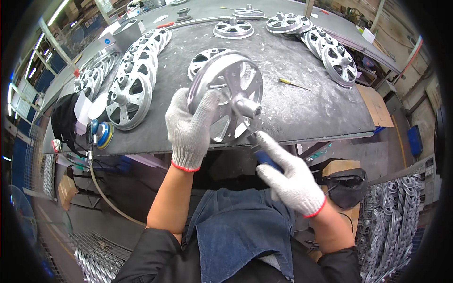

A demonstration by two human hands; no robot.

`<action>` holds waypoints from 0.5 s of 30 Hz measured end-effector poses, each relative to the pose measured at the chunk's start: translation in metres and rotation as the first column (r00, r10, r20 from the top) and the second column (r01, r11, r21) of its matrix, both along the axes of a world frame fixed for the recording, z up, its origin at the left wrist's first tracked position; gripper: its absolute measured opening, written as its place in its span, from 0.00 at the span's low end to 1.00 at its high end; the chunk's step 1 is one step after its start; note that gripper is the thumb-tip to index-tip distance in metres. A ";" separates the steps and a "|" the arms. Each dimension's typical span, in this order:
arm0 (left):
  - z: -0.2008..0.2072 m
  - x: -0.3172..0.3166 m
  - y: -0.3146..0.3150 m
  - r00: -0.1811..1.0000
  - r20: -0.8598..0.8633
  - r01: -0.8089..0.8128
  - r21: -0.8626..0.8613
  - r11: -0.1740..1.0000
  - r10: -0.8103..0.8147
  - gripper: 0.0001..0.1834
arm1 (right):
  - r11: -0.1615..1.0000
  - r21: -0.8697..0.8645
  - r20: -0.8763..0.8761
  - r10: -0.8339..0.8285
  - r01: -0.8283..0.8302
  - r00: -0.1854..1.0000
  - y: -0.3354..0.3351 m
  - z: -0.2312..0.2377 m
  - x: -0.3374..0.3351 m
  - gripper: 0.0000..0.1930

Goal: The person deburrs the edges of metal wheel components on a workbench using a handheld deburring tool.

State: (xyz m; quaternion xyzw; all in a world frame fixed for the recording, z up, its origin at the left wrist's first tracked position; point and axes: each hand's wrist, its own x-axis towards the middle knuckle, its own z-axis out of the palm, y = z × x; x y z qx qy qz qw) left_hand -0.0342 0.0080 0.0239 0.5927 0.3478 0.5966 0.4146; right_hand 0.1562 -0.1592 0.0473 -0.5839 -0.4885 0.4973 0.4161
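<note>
My left hand (191,125), in a grey knit glove with a red cuff edge, grips the rim of a silver metal spoked wheel (250,78). The wheel is tilted up above the front edge of the workbench, its hub stub pointing toward my right. In my right hand (295,179), gloved alike, is a hand tool with a dark blue handle (268,160). Its thin end reaches up to the wheel beside the hub; the tip's exact kind is too small to make out. Behind the held wheel, another spoked wheel (200,59) lies on the bench, partly hidden.
Leaning rows of wheels stand on the bench (302,115) at left (130,101) and right (339,63). A yellow-handled screwdriver (288,82) lies right of centre. A blue-and-yellow disc sander (101,134) with a hose (101,188) sits at the left edge. Stacked wheels (391,221) fill the lower right.
</note>
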 end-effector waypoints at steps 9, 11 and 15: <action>0.037 -0.074 0.038 0.963 -0.239 0.065 -0.248 0.967 -0.126 0.22 | 0.969 -0.177 -0.404 0.089 -0.173 0.911 -0.018 -0.011 0.001 0.52; 0.032 -0.060 0.063 0.973 -0.113 0.163 -0.293 0.942 -0.203 0.18 | 0.983 -0.151 -0.413 0.033 -0.104 0.910 -0.013 -0.016 -0.003 0.53; 0.008 -0.004 0.036 0.959 0.169 0.248 -0.123 0.961 -0.226 0.16 | 0.995 -0.097 -0.425 -0.034 -0.008 0.904 -0.013 -0.026 -0.002 0.54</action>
